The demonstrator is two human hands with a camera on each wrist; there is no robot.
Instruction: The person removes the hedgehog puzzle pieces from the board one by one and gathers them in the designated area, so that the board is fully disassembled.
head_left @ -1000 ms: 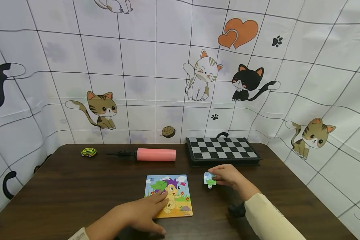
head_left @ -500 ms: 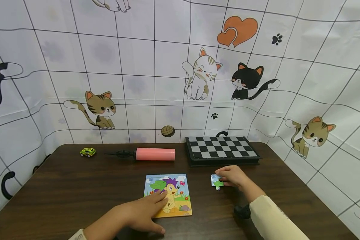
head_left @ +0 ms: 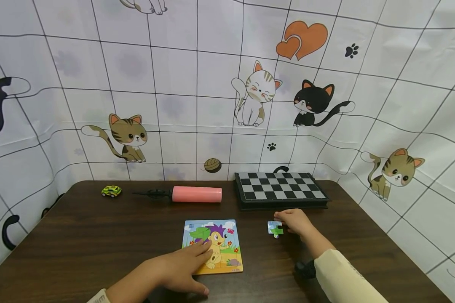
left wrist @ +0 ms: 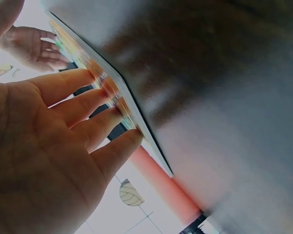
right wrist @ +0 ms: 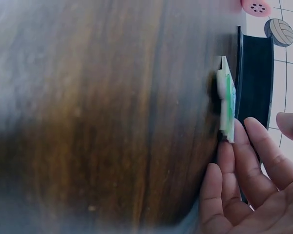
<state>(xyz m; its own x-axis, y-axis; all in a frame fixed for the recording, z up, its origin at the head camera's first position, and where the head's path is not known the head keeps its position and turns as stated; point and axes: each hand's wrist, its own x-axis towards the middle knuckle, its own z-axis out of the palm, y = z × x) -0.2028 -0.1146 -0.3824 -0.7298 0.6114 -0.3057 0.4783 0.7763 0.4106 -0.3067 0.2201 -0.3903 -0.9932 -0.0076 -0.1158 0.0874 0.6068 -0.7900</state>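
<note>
A square cartoon hedgehog puzzle (head_left: 231, 256) lies on the dark wooden table. My left hand (head_left: 178, 267) rests its straight fingers over the puzzle's left part, covering some of the picture. In the left wrist view those fingertips (left wrist: 129, 139) meet the puzzle's face near its edge. To the right of the puzzle, a small blue and green puzzle piece (head_left: 274, 227) lies on the table. My right hand (head_left: 296, 224) is beside this piece. From the right wrist, the fingertips show right at the edge of the piece (right wrist: 228, 107), with the thumb (right wrist: 290, 126) held apart from it.
A folding chessboard box (head_left: 282, 188) stands at the back right, behind the right hand. A pink hand pump (head_left: 197, 194) with a black nozzle lies at the back middle. A green toy car (head_left: 111, 191) is at the back left. A cat-print curtain (head_left: 197, 105) hangs behind the table (head_left: 110, 240).
My right hand has carried the puzzle piece to the right, away from the puzzle, and let go of it on the table. My left hand has stayed on the puzzle.
</note>
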